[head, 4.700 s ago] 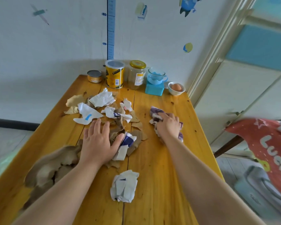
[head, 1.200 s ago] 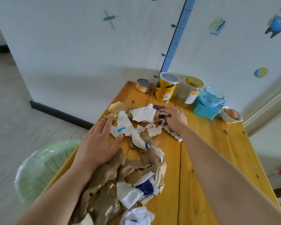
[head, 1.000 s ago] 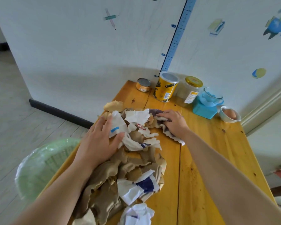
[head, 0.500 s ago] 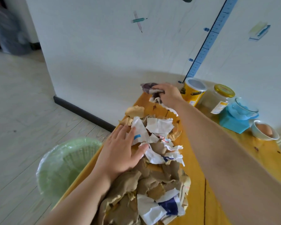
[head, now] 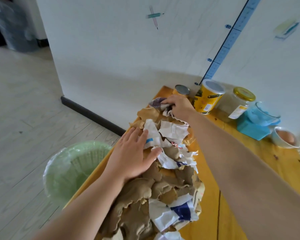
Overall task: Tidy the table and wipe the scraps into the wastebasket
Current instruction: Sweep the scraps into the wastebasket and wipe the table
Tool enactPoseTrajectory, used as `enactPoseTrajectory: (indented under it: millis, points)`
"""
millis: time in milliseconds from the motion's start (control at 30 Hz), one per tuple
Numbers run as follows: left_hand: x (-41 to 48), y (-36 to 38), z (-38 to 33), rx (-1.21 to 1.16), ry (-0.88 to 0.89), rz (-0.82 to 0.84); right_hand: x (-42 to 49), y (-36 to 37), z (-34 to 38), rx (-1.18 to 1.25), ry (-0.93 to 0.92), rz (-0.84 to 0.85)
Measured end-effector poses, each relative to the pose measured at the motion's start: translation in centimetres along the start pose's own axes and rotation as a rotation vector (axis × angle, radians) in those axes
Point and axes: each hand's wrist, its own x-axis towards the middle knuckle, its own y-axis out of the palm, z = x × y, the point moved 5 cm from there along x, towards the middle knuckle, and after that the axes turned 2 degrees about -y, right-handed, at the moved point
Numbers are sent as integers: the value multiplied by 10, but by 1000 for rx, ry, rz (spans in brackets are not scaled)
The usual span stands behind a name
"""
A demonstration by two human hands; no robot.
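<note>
Scraps (head: pixel 172 131) now gathered: they lay scattered across the desk (head: pixel 284 163) a few seconds back and are now heaped in one long ridge along its left edge. Right grip (head: pixel 179 107) has come back from the far-left corner, so the small tin (head: pixel 181 90) shows again beyond it.

Right grip: fingers curled, clenched on a purple checked cloth (head: pixel 157 102). Cloth bunches out to the left of the fingers and touches the far end of the ridge, with a white fringe trailing under the palm.

Left grip (head: pixel 133 156): released, palm down, fingers straight and together, thumb spread right. It lies flat on the left flank of the ridge, over white and brown pieces, at the desk's left edge.

Ridge runs from the right grip at the far end, past the left grip, to the near frame edge. Torn brown paper mostly near, white pieces with blue print mixed in and at the far end. It lies between the two forearms.

Wastebasket (head: pixel 73 163): pale green, lattice-walled, lined with a clear bag. It stands on the floor just left of the desk, level with the left forearm and lower than the scraps.

Far edge of desk, left to right: small tin, yellow canister (head: pixel 209 97), glass jar (head: pixel 237 104) with gold lid, blue scale (head: pixel 253 129) carrying a clear bowl, white cup (head: pixel 286 138) with an egg.
</note>
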Motion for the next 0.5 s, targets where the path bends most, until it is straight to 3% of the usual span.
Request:
enactPoseTrajectory:
  millis: [133,233,333,500]
  points:
    - [-1,-1,-1,-10,2,13,-35,-55,26,44,-112,-423]
    - [-3,-6,-1,-84,-3,9,-63,-78,63,109,-219,-558]
    - [-8,-16,9,-358,-62,-68,-82,-71,105,144,-280,-548]
    - [-24,-47,55,-600,-236,-303,-75,-14,157,219,-321,-283]
